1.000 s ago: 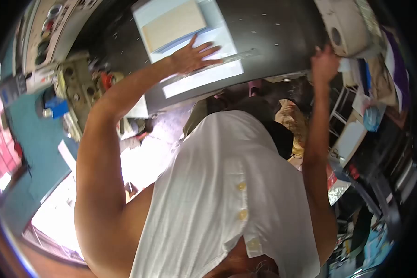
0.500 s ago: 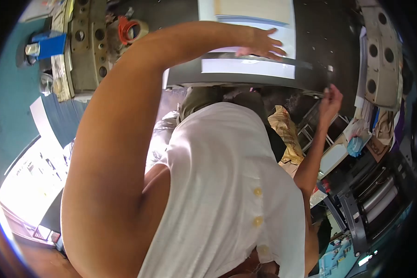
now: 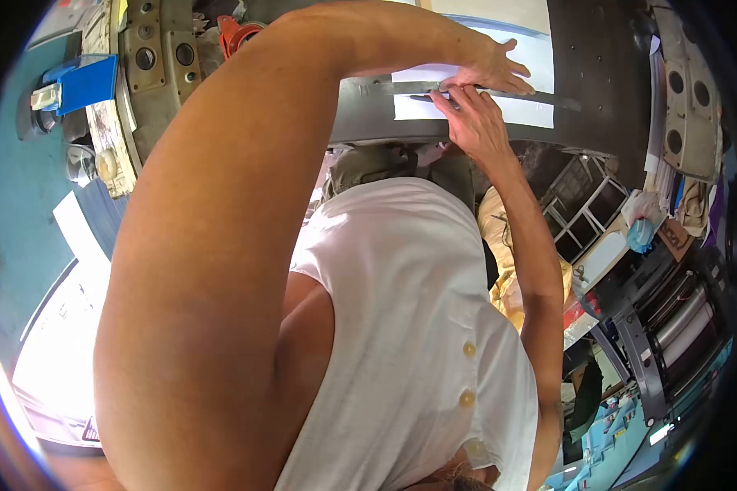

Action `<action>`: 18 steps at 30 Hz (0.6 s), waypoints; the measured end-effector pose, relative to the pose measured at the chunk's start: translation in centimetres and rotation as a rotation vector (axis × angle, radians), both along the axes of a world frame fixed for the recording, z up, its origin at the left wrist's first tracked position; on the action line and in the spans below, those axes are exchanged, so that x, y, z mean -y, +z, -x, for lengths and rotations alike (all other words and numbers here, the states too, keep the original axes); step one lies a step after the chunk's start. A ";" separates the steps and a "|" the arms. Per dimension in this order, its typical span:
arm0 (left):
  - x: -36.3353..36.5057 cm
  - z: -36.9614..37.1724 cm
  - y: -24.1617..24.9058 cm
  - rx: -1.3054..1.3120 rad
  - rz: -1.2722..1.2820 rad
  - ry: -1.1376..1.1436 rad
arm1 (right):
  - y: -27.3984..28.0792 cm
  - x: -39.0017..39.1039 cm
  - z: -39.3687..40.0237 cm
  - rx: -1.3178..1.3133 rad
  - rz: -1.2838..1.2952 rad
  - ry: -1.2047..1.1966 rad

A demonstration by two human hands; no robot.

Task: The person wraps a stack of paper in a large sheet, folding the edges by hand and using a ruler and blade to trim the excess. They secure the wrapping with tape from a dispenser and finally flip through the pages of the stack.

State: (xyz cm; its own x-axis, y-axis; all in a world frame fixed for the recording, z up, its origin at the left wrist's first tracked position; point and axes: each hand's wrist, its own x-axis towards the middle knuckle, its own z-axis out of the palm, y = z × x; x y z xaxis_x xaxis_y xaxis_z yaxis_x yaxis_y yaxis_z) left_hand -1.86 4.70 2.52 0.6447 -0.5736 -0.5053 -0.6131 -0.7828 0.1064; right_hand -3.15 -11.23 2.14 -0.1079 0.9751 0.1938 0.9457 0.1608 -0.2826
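My left hand [image 3: 498, 69] reaches in from the left with its fingers spread, pressing on a long dark flat strip like a ruler [image 3: 542, 99]. The strip lies across a white sheet of paper [image 3: 520, 113]. Just below it, my right hand [image 3: 477, 121] has its fingers bent and closed around a slim dark tool [image 3: 422, 98]. The tool points left along the strip's lower edge; its exact kind is not clear. My right fingertips are close to my left thumb and overlap it in view.
The dark work surface [image 3: 590, 49] has its front edge close to my body. A red tape dispenser [image 3: 236, 34] is at the upper left. Grey metal panels with round holes [image 3: 686, 98] stand at both sides. A metal frame [image 3: 583, 192] sits below the surface's right end.
My right hand has moved left and up from the surface's right end to the strip. My left hand stays spread on the strip. The whole view has shifted a little.
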 end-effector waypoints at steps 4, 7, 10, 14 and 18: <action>0.0 -0.4 0.2 0.000 -0.010 -0.001 | -0.4 0.0 0.4 0.139 -0.016 0.051; -0.4 -0.4 0.0 0.002 -0.025 -0.018 | -1.2 -0.3 0.5 0.131 -0.044 0.053; -0.9 -0.1 -0.4 -0.011 0.000 -0.009 | -1.2 -0.9 0.3 0.145 -0.037 0.095; -1.5 0.3 -1.0 -0.021 0.030 0.003 | -1.2 -1.6 -0.2 0.130 -0.092 0.152; -1.4 -0.5 -2.3 0.004 0.083 0.005 | -0.9 -1.7 -0.1 0.165 -0.032 0.185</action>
